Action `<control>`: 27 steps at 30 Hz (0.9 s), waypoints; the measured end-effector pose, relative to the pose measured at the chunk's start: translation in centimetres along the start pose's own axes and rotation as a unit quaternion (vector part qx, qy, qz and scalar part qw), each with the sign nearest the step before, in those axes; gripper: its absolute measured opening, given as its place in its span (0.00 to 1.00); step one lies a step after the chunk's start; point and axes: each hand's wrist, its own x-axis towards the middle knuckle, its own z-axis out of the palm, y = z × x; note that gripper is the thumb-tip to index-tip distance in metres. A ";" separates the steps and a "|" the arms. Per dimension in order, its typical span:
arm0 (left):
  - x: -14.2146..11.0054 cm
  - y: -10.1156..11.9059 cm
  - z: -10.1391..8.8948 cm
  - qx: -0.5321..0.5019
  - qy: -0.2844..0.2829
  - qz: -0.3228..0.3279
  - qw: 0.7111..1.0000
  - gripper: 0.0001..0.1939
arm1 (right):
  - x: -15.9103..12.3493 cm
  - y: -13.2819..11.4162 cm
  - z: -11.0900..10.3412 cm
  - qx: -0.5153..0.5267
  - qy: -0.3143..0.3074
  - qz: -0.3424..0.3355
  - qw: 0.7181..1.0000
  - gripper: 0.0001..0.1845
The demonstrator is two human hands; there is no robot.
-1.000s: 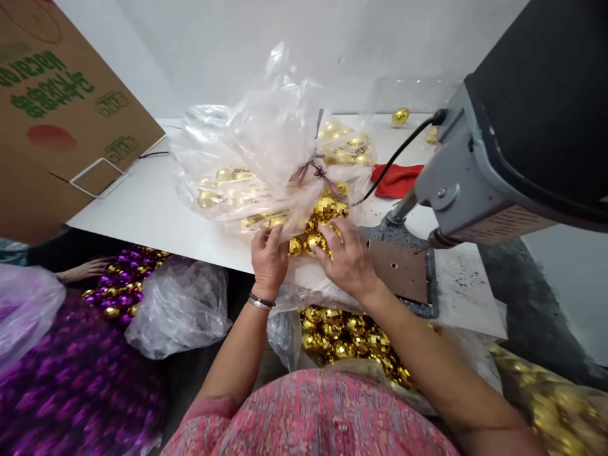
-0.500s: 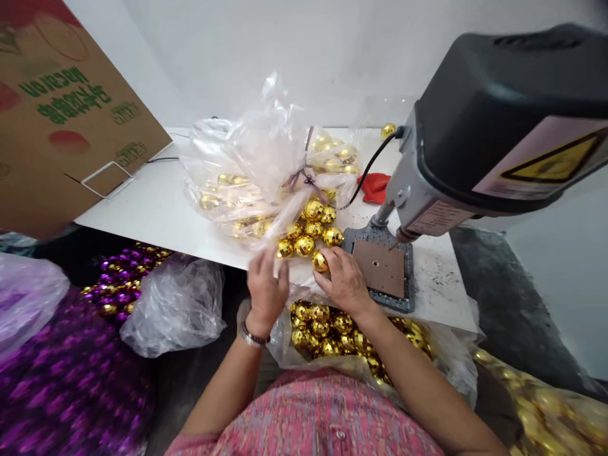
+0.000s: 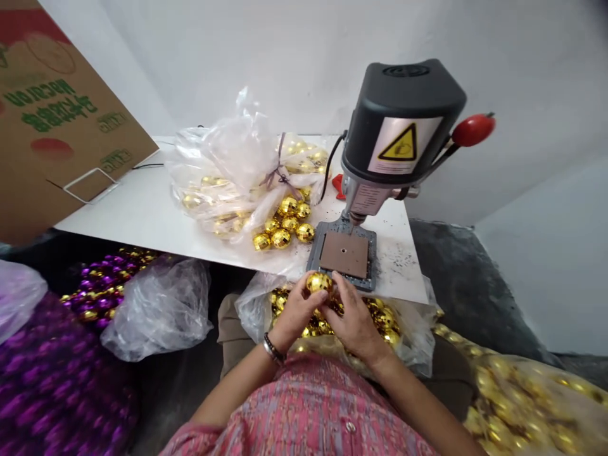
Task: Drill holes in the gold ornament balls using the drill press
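A shiny gold mirror-faceted ball is held up at the front edge of the table. My left hand wraps round it from the left, thumb across its near side. From the right, my right hand closes in with its fingertips at the ball's right side. Just beyond my hands stands a bench drill press, its bit above a brown board with a hole in it. Below my hands an open plastic bag holds many gold balls. Several loose gold balls lie on the table left of the drill.
A tied clear bag of gold balls rests on the white table. A cardboard box leans in at upper left. Purple and gold balls lie at lower left, with a crumpled plastic bag beside them. A red-knobbed lever juts from the drill.
My right hand has taken a gold ball off the table and brought it to the front edge. My left hand has come right and closed on it. The view has shifted.
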 end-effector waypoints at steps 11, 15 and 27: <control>3.1 4.6 2.0 -0.167 0.023 -0.111 0.979 0.19 | -16.7 5.4 -4.1 0.014 -0.009 0.227 0.974 0.39; 3.6 5.4 2.0 -0.095 0.005 -0.069 0.993 0.24 | -18.3 6.6 -2.3 0.021 -0.015 0.302 0.953 0.41; 7.8 6.8 4.3 0.139 -0.038 -0.045 0.989 0.23 | -19.4 7.7 -1.3 0.084 -0.060 0.356 0.929 0.35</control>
